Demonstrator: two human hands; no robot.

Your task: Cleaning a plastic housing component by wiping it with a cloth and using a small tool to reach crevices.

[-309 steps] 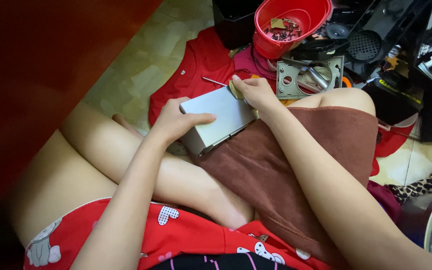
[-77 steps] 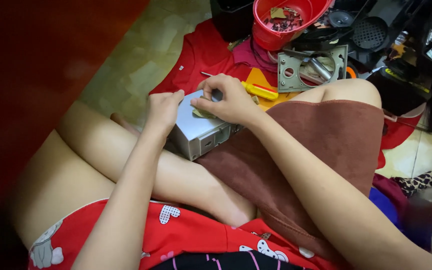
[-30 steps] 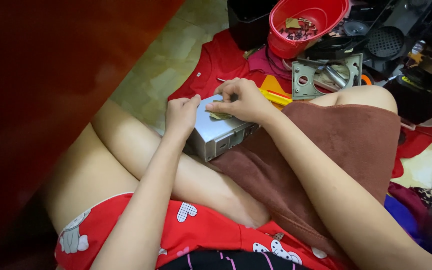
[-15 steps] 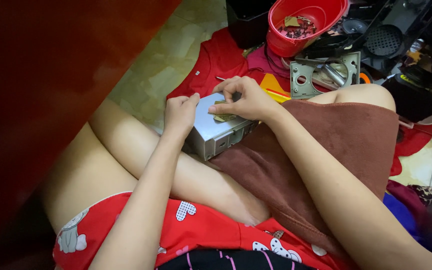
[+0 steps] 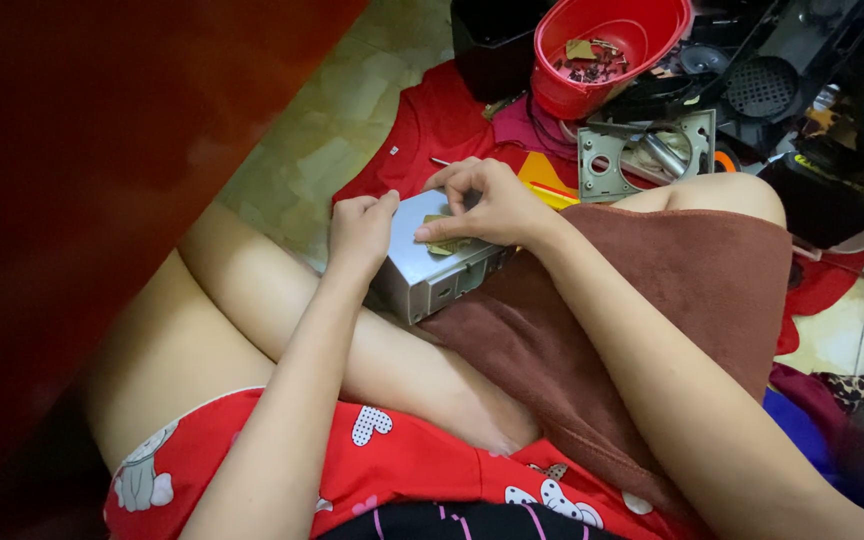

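Note:
A grey metal box, like a computer drive casing, rests on my lap at the edge of a brown towel. My left hand grips its left end, fingers curled over the top edge. My right hand lies on its top face, fingertips pinching at a small yellowish sticker-like patch there. A yellow-handled tool lies just beyond the box, partly hidden by my right hand.
A red bowl with small metal scraps stands at the back. Beside it lie a grey metal plate with holes, black plastic parts and a red cloth on the tiled floor. A dark red surface fills the left.
The box was turned from a flat, broad-side-up pose to lying with its front panel toward me. My right hand moved from its far corner onto the top face.

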